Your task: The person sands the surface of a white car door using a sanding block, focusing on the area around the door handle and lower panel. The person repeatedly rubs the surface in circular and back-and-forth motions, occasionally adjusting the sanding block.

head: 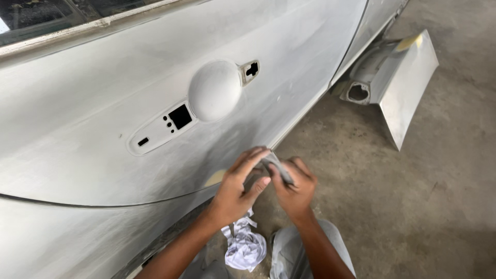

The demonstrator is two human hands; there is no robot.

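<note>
Sandpaper piece [276,166], grey, folded, pinched between both hands just off the car door [103,119] lower edge | head view: left hand [238,186] grasps its near end, right hand [294,188] grips the far side | long axis slants up-left toward the door | crumpled white paper [244,247] lies on the concrete floor [413,206] below the wrists.

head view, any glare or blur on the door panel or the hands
Head view: soft, even light, no hard glare on the dull sanded grey car door panel; left hand and right hand, holding a small grey folded sheet, look sharp; faint shadow on the concrete floor.
</note>
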